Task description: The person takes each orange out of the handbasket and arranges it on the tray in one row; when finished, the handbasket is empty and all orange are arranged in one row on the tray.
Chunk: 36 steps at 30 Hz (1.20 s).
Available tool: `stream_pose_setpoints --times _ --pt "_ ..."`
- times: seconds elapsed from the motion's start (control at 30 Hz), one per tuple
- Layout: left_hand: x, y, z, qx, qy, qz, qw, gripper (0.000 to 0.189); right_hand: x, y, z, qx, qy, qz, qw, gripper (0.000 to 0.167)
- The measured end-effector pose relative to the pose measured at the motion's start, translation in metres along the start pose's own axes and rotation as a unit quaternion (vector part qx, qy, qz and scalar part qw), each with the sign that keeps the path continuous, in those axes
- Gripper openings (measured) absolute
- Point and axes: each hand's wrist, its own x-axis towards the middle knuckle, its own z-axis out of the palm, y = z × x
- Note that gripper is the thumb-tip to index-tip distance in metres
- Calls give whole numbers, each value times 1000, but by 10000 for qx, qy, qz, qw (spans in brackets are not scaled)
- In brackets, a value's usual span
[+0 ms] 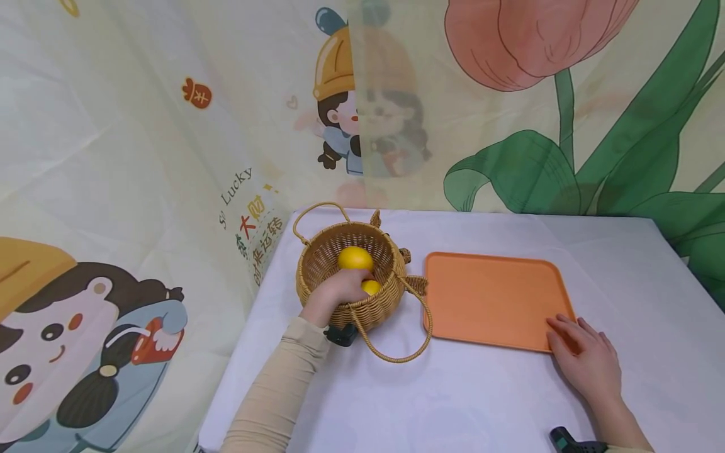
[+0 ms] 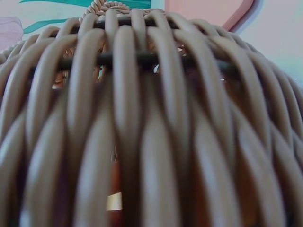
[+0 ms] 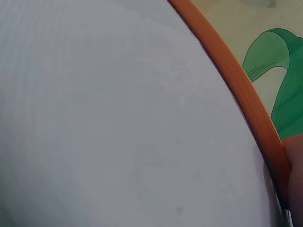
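In the head view, my left hand (image 1: 342,286) reaches over the near rim into a round wicker basket (image 1: 376,313). Its thumb and fingers hold a yellow lemon (image 1: 370,287), partly covered by the hand. Behind that hand, a second lemon (image 1: 355,258) lies inside the basket. The left wrist view is filled by the basket's woven wall (image 2: 128,94), so the fingers are hidden there. On the right, my right hand (image 1: 589,362) rests at the near right corner of an orange tray (image 1: 493,302), its fingertips touching the rim. A fingertip (image 3: 296,156) shows against that rim in the right wrist view.
One basket handle (image 1: 396,360) hangs down onto the white table (image 1: 453,402); the other handle (image 1: 317,204) stands at the back left. Woven trim (image 1: 416,285) sticks out toward the tray's left edge. Printed cloth (image 1: 255,94) hangs along the back and left.
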Motion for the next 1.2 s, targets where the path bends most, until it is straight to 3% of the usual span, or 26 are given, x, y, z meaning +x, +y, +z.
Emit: stream_pose_setpoints --times 0.43,0.6,0.83,1.03,1.2 --pt "3 6 -2 10 -110 248 9996 32 2 3 -1 20 81 6 10000 38" --pt "5 8 -3 -6 -184 272 9995 37 3 4 -1 10 93 33 10000 38" --pt "6 7 0 163 -31 507 9986 42 1 4 -1 35 88 38 9999 37" --pt "1 5 -2 426 519 825 9943 45 0 3 -1 39 79 43 10000 37" --pt "-8 9 -8 225 1170 604 9910 50 0 1 0 38 84 34 10000 36"
